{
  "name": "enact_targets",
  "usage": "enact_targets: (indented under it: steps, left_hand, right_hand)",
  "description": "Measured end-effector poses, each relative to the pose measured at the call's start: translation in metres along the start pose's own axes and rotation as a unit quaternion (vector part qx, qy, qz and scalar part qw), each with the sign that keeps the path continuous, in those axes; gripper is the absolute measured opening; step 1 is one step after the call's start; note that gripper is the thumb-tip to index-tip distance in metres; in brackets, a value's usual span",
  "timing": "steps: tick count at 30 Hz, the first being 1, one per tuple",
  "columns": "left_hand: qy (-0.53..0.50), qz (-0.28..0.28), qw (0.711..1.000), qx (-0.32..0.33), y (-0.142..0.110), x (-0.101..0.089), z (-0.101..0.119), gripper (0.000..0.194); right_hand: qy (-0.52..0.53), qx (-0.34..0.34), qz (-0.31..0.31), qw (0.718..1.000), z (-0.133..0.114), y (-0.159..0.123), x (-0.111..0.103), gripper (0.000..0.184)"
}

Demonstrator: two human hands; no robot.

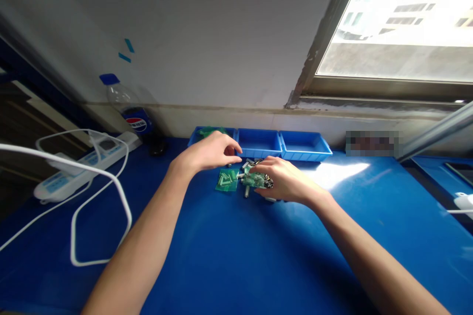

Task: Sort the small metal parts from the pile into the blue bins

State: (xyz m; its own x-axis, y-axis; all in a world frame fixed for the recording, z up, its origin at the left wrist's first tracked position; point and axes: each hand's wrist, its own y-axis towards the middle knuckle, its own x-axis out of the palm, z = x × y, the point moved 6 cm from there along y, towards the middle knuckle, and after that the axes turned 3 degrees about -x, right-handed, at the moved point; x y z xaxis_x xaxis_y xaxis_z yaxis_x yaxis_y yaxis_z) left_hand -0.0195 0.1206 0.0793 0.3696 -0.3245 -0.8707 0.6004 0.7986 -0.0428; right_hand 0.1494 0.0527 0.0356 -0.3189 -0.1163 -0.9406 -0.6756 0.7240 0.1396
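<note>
My left hand (210, 151) hovers in front of the leftmost blue bin, fingers curved and thumb apart, with nothing seen between them. Just below it, a small green see-through bag (226, 180) with pale pieces inside lies flat on the blue table. My right hand (286, 179) reaches over a heap of small metal and dark parts (269, 183), its thumb and forefinger spread around another green bag (253, 178) on the heap. Whether the fingers touch that bag is unclear. The right palm hides part of the heap.
Three joined blue bins (258, 142) line the wall; green bags (210, 131) lie in the left one. A cola bottle (129, 108), a white power strip (86, 165) and looping white cable (127, 209) occupy the left side. A window (399, 24) is at upper right.
</note>
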Motion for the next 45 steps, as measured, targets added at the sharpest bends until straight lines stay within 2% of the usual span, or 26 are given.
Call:
enact_targets:
  steps: [6, 9, 12, 14, 16, 18, 19, 21, 27, 30, 32, 36, 38, 39, 41, 43, 45]
  left_hand:
    - [-0.014, -0.027, 1.000, 0.000, 0.001, 0.010, 0.004, 0.037]
    - [-0.044, -0.012, 0.999, -0.003, 0.000, 0.007, 0.007, 0.041]
    - [-0.088, 0.000, 0.996, 0.005, 0.000, 0.003, 0.012, 0.046]
    - [-0.118, 0.011, 0.993, 0.023, 0.000, 0.001, 0.017, 0.045]
    - [-0.149, 0.027, 0.988, 0.042, 0.000, -0.001, 0.023, 0.039]
    - [-0.183, 0.038, 0.981, 0.054, 0.000, -0.003, 0.026, 0.032]
    - [-0.199, 0.038, 0.978, 0.057, 0.000, -0.003, 0.027, 0.030]
    - [-0.219, 0.028, 0.974, 0.059, -0.001, -0.002, 0.028, 0.028]
    - [-0.219, 0.024, 0.974, 0.052, -0.002, -0.002, 0.032, 0.028]
    - [-0.214, 0.034, 0.975, 0.055, -0.002, -0.005, 0.033, 0.027]
    - [-0.184, 0.081, 0.978, 0.047, -0.002, -0.012, 0.027, 0.024]
    - [-0.059, 0.270, 0.961, 0.011, -0.006, -0.038, -0.004, 0.021]
    - [0.007, 0.310, 0.951, -0.011, -0.008, -0.042, -0.023, 0.022]
    - [0.034, 0.300, 0.953, -0.022, -0.006, -0.040, -0.032, 0.024]
    - [0.082, 0.235, 0.967, -0.047, -0.001, -0.030, -0.048, 0.032]
    - [0.118, 0.188, 0.974, -0.046, 0.003, -0.021, -0.055, 0.042]
    - [0.136, 0.194, 0.971, -0.030, 0.005, -0.018, -0.052, 0.046]
  right_hand:
    - [0.016, 0.013, 0.022, 1.000, 0.002, -0.001, -0.001, 0.041]
    - [0.043, 0.045, 0.074, 0.995, 0.010, -0.003, -0.008, 0.039]
    - [0.139, 0.081, 0.150, 0.975, 0.020, -0.005, -0.019, 0.030]
    - [0.269, 0.106, 0.193, 0.938, 0.027, -0.006, -0.024, 0.032]
    - [0.412, 0.127, 0.217, 0.876, 0.032, -0.007, -0.025, 0.045]
    - [0.509, 0.143, 0.228, 0.818, 0.035, -0.008, -0.023, 0.057]
    - [0.532, 0.150, 0.231, 0.801, 0.036, -0.009, -0.023, 0.060]
    - [0.550, 0.158, 0.231, 0.787, 0.037, -0.010, -0.021, 0.063]
    - [0.554, 0.166, 0.220, 0.785, 0.034, -0.008, -0.015, 0.062]
    - [0.539, 0.159, 0.211, 0.800, 0.030, -0.006, -0.016, 0.059]
    - [0.521, 0.158, 0.216, 0.811, 0.030, -0.006, -0.019, 0.055]
    - [0.504, 0.172, 0.239, 0.812, 0.034, -0.010, -0.024, 0.046]
    - [0.509, 0.176, 0.235, 0.809, 0.035, -0.010, -0.024, 0.045]
    - [0.514, 0.176, 0.232, 0.807, 0.035, -0.010, -0.024, 0.045]
    - [0.521, 0.173, 0.225, 0.805, 0.034, -0.010, -0.024, 0.045]
    - [0.525, 0.168, 0.217, 0.806, 0.032, -0.010, -0.024, 0.044]
    - [0.526, 0.165, 0.208, 0.808, 0.030, -0.009, -0.024, 0.042]
